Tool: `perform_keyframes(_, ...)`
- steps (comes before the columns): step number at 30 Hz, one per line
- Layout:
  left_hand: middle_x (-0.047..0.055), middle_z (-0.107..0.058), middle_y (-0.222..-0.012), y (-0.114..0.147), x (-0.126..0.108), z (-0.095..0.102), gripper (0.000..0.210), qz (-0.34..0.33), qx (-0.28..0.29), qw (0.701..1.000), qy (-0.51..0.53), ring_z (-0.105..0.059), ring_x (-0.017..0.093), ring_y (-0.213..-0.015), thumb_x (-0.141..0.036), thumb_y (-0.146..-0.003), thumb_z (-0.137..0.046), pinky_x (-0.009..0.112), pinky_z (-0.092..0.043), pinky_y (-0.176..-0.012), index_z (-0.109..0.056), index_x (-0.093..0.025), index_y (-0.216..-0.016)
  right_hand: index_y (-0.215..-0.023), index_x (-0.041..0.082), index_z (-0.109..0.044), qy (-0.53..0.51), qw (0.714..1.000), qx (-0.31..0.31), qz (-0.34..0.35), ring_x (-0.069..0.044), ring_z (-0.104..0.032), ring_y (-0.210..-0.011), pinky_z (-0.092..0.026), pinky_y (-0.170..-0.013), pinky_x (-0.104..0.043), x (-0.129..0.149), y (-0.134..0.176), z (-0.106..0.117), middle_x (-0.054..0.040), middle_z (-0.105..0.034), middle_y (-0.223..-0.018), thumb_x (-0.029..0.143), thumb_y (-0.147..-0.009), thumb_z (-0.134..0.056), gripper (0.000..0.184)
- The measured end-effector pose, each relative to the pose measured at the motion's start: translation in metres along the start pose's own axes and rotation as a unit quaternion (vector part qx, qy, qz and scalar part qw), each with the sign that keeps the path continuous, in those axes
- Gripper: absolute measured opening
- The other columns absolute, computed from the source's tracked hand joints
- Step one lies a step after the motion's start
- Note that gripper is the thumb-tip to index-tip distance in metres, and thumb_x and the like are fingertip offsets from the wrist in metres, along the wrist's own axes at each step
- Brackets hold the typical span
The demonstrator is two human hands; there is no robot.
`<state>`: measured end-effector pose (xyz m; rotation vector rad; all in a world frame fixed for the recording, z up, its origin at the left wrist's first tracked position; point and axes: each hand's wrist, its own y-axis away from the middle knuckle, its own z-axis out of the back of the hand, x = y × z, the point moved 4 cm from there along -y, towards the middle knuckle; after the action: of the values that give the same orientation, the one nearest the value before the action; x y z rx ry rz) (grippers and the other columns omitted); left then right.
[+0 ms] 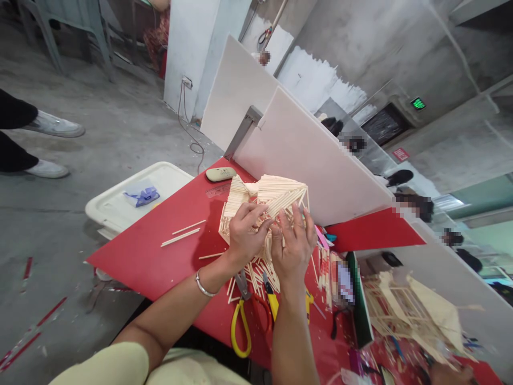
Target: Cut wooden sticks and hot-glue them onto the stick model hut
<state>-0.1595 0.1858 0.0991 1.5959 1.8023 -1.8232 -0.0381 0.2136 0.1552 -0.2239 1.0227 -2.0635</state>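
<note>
A model built of thin wooden sticks stands on the red table, its slanted upper faces covered with sticks laid side by side. My left hand is at its near side, thumb and fingertips pinched together; whatever is between them is hidden. Fingers spread, my right hand rests against the model's right upper face. Below both hands lies a pile of loose sticks. Closer to me are scissors with a yellow loop handle and a yellow tool with a dark tip, partly covered by my right forearm.
An oblong pale case and a clear ruler lie behind the model. Loose sticks lie to the left. White partition boards rise behind. Another stick model and a person's hand are at right. A white bin lid stands left.
</note>
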Motion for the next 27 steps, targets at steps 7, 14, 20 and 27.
perform_keyframes(7, 0.004, -0.067, -0.096, 0.0006, 0.0002, -0.0005, 0.026, 0.005, 0.004, 1.0, -0.012, -0.067, 0.015, -0.086, -0.019, -0.084, -0.072, 0.028, -0.06, -0.073, -0.07, -0.022, -0.11, -0.135, 0.024, -0.059, -0.009, 1.0, -0.005, 0.004, -0.029, -0.036, -0.144, -0.035, -0.114, -0.054, 0.0008, -0.0001, 0.0007, -0.0073, -0.049, -0.151, 0.031, -0.095, -0.058, 0.04)
perform_keyframes(14, 0.004, -0.067, -0.098, 0.0023, 0.0021, -0.0008, 0.028, 0.009, 0.001, 1.0, -0.007, -0.067, 0.014, -0.087, -0.017, -0.083, -0.072, 0.027, -0.06, -0.073, -0.07, -0.022, -0.11, -0.137, 0.023, -0.057, -0.028, 0.999, -0.011, 0.011, -0.029, -0.035, -0.145, -0.036, -0.114, -0.055, 0.0014, -0.0012, 0.0006, -0.0066, -0.054, -0.147, 0.031, -0.096, -0.058, 0.042)
perform_keyframes(20, 0.004, -0.067, -0.097, 0.0019, 0.0014, -0.0006, 0.028, 0.004, 0.004, 1.0, -0.011, -0.067, 0.014, -0.088, -0.016, -0.083, -0.071, 0.027, -0.06, -0.074, -0.07, -0.022, -0.11, -0.138, 0.024, -0.056, -0.027, 0.999, -0.01, 0.017, -0.028, -0.037, -0.145, -0.036, -0.114, -0.055, 0.0012, -0.0016, 0.0001, -0.0058, -0.056, -0.145, 0.031, -0.095, -0.058, 0.044)
perform_keyframes(27, 0.003, -0.067, -0.097, 0.0017, 0.0009, -0.0006, 0.026, 0.005, 0.002, 1.0, -0.015, -0.067, 0.014, -0.087, -0.016, -0.084, -0.071, 0.027, -0.06, -0.075, -0.07, -0.022, -0.11, -0.137, 0.023, -0.057, -0.024, 0.999, -0.013, 0.017, -0.028, -0.038, -0.144, -0.036, -0.114, -0.054, 0.0009, -0.0016, -0.0005, -0.0065, -0.057, -0.144, 0.031, -0.095, -0.058, 0.042)
